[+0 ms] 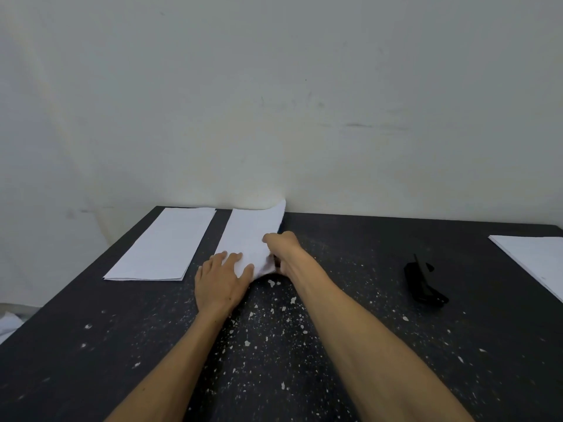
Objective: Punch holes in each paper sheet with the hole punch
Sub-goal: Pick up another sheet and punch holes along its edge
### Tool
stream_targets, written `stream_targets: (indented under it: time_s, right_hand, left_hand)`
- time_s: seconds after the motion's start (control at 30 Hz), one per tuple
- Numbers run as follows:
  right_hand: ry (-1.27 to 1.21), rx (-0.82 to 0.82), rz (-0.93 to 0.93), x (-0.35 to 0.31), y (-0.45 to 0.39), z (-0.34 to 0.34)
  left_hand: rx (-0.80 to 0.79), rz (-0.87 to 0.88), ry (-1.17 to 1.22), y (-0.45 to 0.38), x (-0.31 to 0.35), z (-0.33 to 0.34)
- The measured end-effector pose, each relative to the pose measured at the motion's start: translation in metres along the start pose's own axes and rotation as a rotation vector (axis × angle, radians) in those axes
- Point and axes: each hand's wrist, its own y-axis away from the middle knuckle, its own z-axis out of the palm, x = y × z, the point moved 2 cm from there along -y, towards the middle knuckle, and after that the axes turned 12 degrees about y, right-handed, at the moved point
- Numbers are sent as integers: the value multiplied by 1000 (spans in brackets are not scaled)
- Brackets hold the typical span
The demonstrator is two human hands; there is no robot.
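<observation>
Far-left part of the table [91, 345]: a stack of paper [161, 245] lies flat near the back edge, long axis running front-to-back, slightly slanted toward the back-right. Whether it's punched, can't tell from here.

Just right of it, a 2nd sheet [246, 236], same orientation, its far right corner curling up against the wall [274, 102]. Left hand [221, 280] lies on the near end w/ fingers straight, pressing it down. Right hand [281, 249] is clenched at the sheet's near right edge; something dark shows under the fist, prob. a punch, but too hidden to be sure what it grips.

Center-front of table: lots of white paper bits [268, 318], so I'd judge a fair no. of holes are done already.

Right of center, well apart from both hands: a black hole punch [423, 284], long axis approx. front-to-back, handle tipped up at the far end.

Right edge: another paper stack [536, 257], partly out of frame, likely the sheets left to do. So prob. mid-task, w/ one sheet in hand.
</observation>
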Motion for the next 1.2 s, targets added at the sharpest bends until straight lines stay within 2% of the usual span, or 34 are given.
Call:
stream_targets:
  time_s: [0.2,0.47,0.57,0.63,0.7,0.77,1.03,1.2]
  right_hand:
    - [76,10,-136,20,-3,-2]
    - [-148,-187,-183,41,12,-39]
    - [-192,-254,-240,55,25,-66]
    - [-179,-258,-301,62,37,-85]
    - [-130,-235,-365,67,49,-104]
    - [-83,-204,-429,69,62,-121]
    - [2,91,-654,40,97,-179]
    - [-6,151,-689,43,103,-186]
  left_hand:
    - [-10,-5,16,1,1,-3]
    - [35,-74,169,7,10,-15]
    - [-47,-118,236,5,13,-17]
    - [-139,-168,464,2,19,-23]
    - [-228,-191,752,1,32,-29]
    - [-262,-123,875,2,54,-36]
    - [-69,94,1038,6,126,-40]
    - [-8,160,1068,20,145,-35]
